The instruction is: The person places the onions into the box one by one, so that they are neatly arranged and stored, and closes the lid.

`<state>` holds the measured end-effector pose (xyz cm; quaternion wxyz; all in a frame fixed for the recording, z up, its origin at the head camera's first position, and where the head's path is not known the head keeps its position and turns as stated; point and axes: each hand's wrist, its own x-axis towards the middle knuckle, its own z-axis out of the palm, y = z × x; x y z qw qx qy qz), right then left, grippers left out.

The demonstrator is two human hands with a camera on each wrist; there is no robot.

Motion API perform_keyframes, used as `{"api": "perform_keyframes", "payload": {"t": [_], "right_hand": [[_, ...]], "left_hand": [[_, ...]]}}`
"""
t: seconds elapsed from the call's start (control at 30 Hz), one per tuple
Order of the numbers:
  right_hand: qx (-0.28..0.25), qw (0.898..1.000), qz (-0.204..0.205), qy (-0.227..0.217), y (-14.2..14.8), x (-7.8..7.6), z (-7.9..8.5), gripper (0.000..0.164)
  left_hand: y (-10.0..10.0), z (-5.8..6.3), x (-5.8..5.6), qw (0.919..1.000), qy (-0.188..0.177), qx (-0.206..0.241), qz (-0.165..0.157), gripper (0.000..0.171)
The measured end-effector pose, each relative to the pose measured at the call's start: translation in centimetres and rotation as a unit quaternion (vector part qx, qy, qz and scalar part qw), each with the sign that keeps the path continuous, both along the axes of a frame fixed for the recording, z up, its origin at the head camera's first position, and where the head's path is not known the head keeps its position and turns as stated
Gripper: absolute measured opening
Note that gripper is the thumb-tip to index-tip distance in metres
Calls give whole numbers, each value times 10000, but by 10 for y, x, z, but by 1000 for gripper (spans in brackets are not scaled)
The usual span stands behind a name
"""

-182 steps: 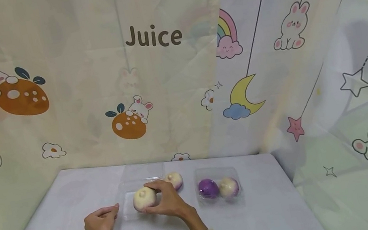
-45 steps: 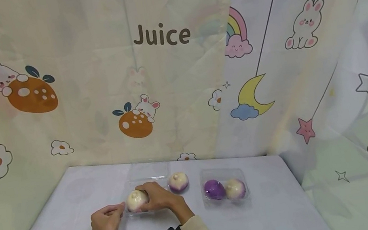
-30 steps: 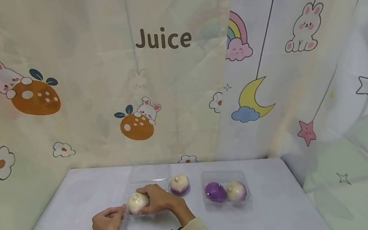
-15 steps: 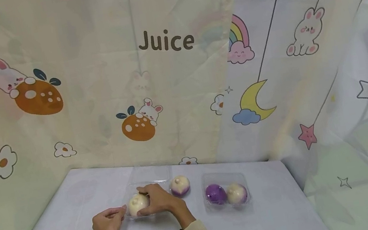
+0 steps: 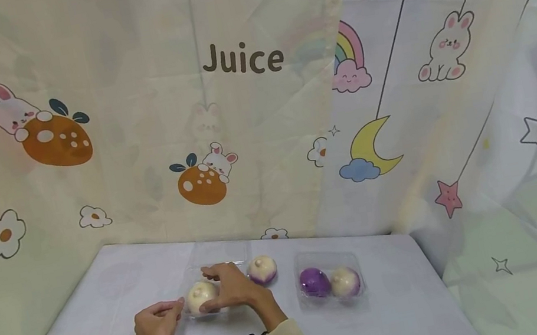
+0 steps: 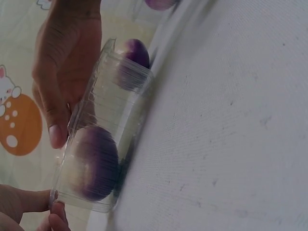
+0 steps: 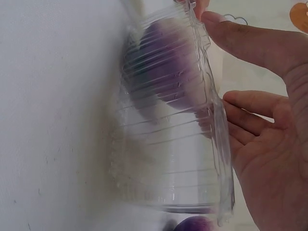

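Observation:
A purple-and-white onion (image 5: 201, 297) sits in the left part of a lidded clear plastic box (image 7: 192, 187), whose lid lies folded back. My left hand (image 5: 156, 332) pinches the box's near left rim between thumb and finger. Over the box's right part is my right hand (image 5: 237, 288), its fingers spread and lifted off the onion's top, its thumb close to the onion's near side. Whether the thumb still touches is unclear. Through the ribbed wall, the left wrist view shows the onion (image 6: 96, 163) low inside, with bare room beside it.
Just right of the box, a loose onion (image 5: 262, 270) stands on the white table (image 5: 396, 312). Farther right, a second clear box (image 5: 326, 254) contains a purple onion (image 5: 314, 282) and a paler one (image 5: 345, 282). A printed curtain (image 5: 132, 125) hangs behind.
The right hand brought the onion down into the box's left part, and now its fingers have loosened and moved off it. The left hand stays at the rim.

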<state>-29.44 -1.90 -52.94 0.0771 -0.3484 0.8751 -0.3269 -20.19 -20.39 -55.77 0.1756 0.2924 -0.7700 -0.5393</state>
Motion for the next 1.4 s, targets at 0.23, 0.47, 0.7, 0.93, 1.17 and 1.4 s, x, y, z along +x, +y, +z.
{"api": "perform_keyframes", "payload": {"t": [0.23, 0.47, 0.7, 0.93, 1.17, 1.4], "right_hand": [[-117, 9999, -26, -36, 7, -2, 4, 92], [-683, 9975, 14, -190, 17, -7, 6, 87], [-819, 9966, -42, -129, 25, -11, 9, 85], [-863, 9959, -258, -113, 29, -11, 10, 85], [-1131, 9932, -247, -141, 34, -12, 11, 82], [-1104, 9928, -452, -102, 43, -10, 10, 80]], "left_hand": [[0, 3, -2, 10000, -39, 1, 30, 20], [1, 3, -3, 10000, -17, 20, 27, 21], [1, 4, -3, 10000, 89, 9, -45, 22], [1, 4, -2, 9999, 108, 11, -84, 21], [0, 3, -1, 9999, 110, -2, -86, 22], [-2, 0, 1, 9999, 41, -30, -89, 22]]}}
